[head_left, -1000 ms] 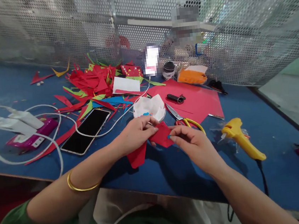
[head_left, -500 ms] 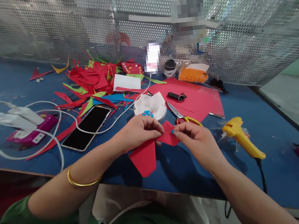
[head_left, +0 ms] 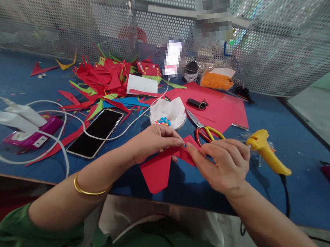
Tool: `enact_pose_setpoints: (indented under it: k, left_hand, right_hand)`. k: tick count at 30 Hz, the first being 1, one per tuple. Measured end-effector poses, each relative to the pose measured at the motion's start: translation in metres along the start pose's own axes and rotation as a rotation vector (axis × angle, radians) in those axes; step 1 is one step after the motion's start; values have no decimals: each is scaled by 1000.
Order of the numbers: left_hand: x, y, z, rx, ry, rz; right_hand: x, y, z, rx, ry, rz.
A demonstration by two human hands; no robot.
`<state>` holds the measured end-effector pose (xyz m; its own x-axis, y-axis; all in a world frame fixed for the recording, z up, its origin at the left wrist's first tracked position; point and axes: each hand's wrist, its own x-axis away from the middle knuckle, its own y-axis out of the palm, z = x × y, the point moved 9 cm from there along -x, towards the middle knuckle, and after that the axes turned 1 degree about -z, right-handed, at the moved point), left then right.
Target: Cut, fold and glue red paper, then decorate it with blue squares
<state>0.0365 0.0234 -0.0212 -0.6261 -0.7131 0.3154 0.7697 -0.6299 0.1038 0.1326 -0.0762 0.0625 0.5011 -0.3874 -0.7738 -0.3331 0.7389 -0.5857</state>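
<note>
My left hand [head_left: 156, 141] pinches a cut, folded piece of red paper [head_left: 157, 172] between thumb and fingers, above the table's front part. One flap of it hangs down below the hand; the other points right. On that right flap, a small blue piece [head_left: 185, 145] shows at the tip of a digit of my right hand [head_left: 224, 164], which presses there with its remaining fingers curled in. Just behind the hands stands a bowl [head_left: 178, 116] lined with white paper, with small blue and orange pieces [head_left: 163, 121] in it. Scissors [head_left: 203, 129] lie open behind my right hand.
A yellow glue gun [head_left: 266, 152] lies right of my right hand, its cord over the table edge. A phone [head_left: 97, 134] and white cables lie left. Red paper scraps [head_left: 104, 77] are heaped behind. Red sheets [head_left: 225, 109] and a black-handled item [head_left: 195, 103] lie back right.
My right hand has moved the small blue piece left onto the red paper flap and turned, with its fingers curling in. My left hand keeps its hold on the paper.
</note>
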Motion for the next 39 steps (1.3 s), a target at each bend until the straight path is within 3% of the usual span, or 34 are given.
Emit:
enact_pose_setpoints:
  k: [3, 8, 11, 16, 20, 34, 39]
  left_hand:
    - [0, 1, -3, 18, -19, -20]
    - [0, 1, -2, 46, 6, -15]
    - [1, 2, 4, 48, 37, 13]
    - [5, 2, 22, -61, 213, 76]
    - [6, 3, 27, -159, 305, 95]
    - [6, 8, 26, -268, 336, 87]
    - [6, 5, 28, -216, 351, 98]
  right_hand:
    - [-4, -9, -15, 149, -133, 112]
    - [-3, -9, -16, 155, -115, 118]
    - [3, -4, 4, 69, 78, 75]
    - [21, 7, 53, -291, 585, 50]
    - [28, 25, 63, -547, 811, -51]
    - [33, 44, 56, -768, 925, -158]
    - [41, 48, 64, -856, 1014, -164]
